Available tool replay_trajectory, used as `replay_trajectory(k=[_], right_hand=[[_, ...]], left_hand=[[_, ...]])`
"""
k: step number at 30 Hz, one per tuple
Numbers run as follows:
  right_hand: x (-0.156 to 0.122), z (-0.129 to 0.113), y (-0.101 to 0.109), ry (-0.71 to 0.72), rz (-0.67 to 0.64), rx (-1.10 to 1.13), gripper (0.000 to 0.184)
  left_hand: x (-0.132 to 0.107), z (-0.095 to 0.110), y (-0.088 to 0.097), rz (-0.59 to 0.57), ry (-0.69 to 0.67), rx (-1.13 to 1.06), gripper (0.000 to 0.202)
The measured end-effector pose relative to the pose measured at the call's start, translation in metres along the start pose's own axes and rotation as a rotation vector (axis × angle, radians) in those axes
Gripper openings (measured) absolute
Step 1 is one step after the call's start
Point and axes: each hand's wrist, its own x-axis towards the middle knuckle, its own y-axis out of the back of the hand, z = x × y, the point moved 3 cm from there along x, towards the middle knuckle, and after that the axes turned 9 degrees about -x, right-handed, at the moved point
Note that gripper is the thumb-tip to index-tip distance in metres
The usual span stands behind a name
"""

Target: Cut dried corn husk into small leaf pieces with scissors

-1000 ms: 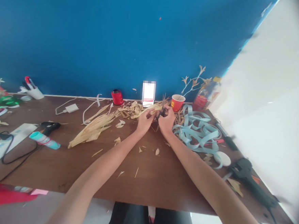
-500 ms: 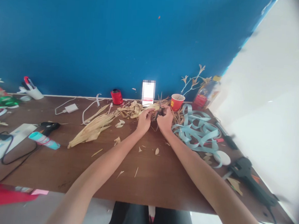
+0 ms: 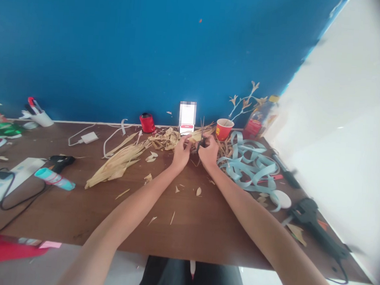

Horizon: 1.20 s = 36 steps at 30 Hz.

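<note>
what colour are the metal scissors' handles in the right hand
Black scissor handles, showing best in the head view.

A person holds a pair of scissors point(image 3: 201, 140) in the right hand point(image 3: 209, 152), blades pointing toward a blue wall point(image 3: 118, 50), as the curled left hand point(image 3: 181, 152) meets pale dried husk point(image 3: 195, 136) just beside them, its exact hold too small to make out. A lit phone point(image 3: 187, 114) stands upright behind the hands on a brown tabletop point(image 3: 170, 241) strewn with scraps. At right, a flowered stem point(image 3: 244, 104) rises from a red paper cup point(image 3: 223, 133) near loops of light-blue ribbon point(image 3: 258, 179) and a dark glue gun point(image 3: 320, 234); a husk bundle point(image 3: 115, 167) lies at left.
</note>
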Motion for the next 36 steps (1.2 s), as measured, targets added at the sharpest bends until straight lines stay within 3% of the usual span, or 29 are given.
replay_trajectory(k=[14,23,30,36], right_hand=[[-0.001,-0.009,0.0,0.102,-0.066,0.042,0.043],[-0.002,-0.009,-0.003,0.076,-0.151,0.115,0.046],[-0.002,-0.011,-0.002,0.059,-0.123,0.153,0.04],[-0.002,-0.01,-0.002,0.04,-0.123,0.119,0.039]], left_hand=[[0.002,-0.003,0.001,0.0,0.012,-0.076,0.041],[0.005,-0.013,0.003,0.028,0.04,-0.116,0.038],[0.003,-0.004,0.004,0.036,-0.009,-0.031,0.038],[0.002,0.001,0.002,0.019,0.006,-0.088,0.038]])
